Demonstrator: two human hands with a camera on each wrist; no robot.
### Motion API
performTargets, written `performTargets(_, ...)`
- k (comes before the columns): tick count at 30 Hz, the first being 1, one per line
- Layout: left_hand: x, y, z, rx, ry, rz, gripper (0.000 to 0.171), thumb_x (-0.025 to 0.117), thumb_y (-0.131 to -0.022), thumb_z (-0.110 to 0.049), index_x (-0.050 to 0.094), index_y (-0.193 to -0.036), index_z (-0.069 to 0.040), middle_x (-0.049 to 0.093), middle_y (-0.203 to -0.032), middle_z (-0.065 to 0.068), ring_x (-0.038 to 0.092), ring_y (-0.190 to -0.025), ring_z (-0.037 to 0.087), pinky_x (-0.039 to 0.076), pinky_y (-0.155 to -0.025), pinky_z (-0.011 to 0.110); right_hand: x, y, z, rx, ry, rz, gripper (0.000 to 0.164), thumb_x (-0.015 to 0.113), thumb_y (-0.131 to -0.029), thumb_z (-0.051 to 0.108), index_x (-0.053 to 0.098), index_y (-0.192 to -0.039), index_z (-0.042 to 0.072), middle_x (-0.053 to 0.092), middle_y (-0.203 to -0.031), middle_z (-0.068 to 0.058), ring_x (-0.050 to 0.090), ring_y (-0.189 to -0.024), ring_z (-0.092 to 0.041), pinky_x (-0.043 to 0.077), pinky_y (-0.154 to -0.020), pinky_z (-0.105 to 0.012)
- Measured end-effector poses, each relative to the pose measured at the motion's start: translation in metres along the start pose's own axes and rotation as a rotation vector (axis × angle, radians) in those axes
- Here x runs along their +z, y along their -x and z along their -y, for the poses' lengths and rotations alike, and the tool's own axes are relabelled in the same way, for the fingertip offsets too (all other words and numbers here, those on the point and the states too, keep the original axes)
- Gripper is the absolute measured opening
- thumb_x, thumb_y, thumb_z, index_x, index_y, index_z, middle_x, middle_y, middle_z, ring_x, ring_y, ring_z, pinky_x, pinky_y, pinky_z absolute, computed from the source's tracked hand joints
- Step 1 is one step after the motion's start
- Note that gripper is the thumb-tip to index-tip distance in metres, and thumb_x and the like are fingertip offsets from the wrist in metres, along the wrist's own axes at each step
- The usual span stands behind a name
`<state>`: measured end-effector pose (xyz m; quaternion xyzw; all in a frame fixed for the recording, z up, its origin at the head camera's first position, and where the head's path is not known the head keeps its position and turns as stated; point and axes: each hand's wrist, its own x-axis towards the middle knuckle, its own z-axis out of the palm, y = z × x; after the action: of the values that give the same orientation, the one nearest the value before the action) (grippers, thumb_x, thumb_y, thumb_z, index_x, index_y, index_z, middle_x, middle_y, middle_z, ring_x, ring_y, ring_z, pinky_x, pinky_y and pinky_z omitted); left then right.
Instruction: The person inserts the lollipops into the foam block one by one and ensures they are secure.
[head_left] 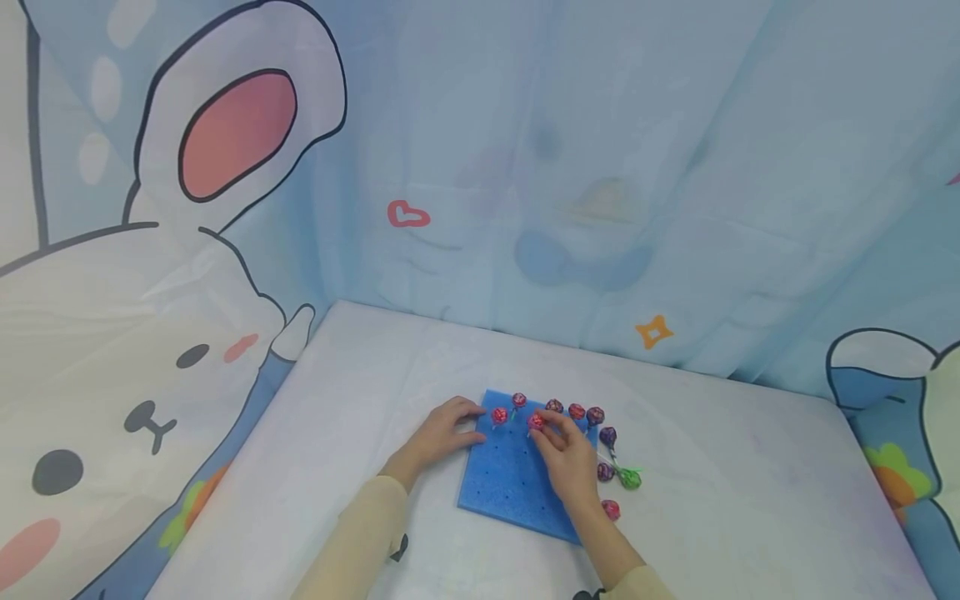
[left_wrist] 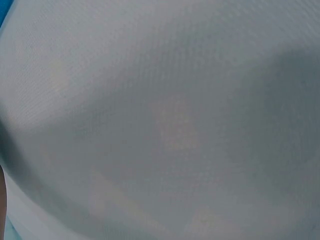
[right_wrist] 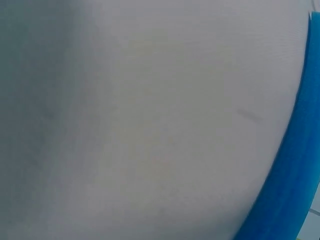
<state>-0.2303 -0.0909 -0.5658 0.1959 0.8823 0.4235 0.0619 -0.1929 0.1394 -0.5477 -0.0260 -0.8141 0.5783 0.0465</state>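
A blue foam board dotted with small holes lies on the table. My right hand pinches a red-wrapped lollipop between thumb and fingertips over the board's upper part. Two more red lollipops, one nearer the left edge and one at the back, stand upright on the board. My left hand is at the board's left edge, thumb and fingers apart and holding nothing. Neither wrist view shows the fingers; the right wrist view has only the board's blue edge beside white cloth.
Several wrapped lollipops lie along the board's back and right sides, among them a purple one, a green one and a pink-red one. White cloth covers the table. A printed blue curtain hangs behind it.
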Motion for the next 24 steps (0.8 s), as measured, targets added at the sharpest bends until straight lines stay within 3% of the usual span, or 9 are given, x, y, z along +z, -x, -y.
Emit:
performTargets(11, -0.0001, -0.0006, -0.0002, -0.005, 0.000, 0.003, 0.044, 0.071, -0.091, -0.026, 0.060, -0.130, -0.010, 0.059, -0.127, 0.004, 0.054, -0.122, 0.019, 0.043, -0.106, 0.037, -0.0002, 0.0014, 0.0011, -0.031, 0.103, 0.004, 0.031, 0.068, -0.093, 0.015, 0.065, -0.123, 0.010, 0.065, -0.124, -0.013, 0.063, -0.114, -0.025, 0.053, -0.086, -0.026)
performTargets(24, 0.0011, -0.0011, 0.0008, 0.014, -0.009, -0.005, 0.043, 0.070, -0.092, -0.027, 0.060, -0.130, -0.009, 0.060, -0.126, 0.005, 0.055, -0.121, 0.021, 0.044, -0.105, 0.037, 0.0001, 0.0015, -0.0015, -0.029, 0.112, 0.006, 0.032, 0.068, -0.093, 0.015, 0.064, -0.124, 0.009, 0.065, -0.125, -0.013, 0.064, -0.114, -0.025, 0.053, -0.086, -0.026)
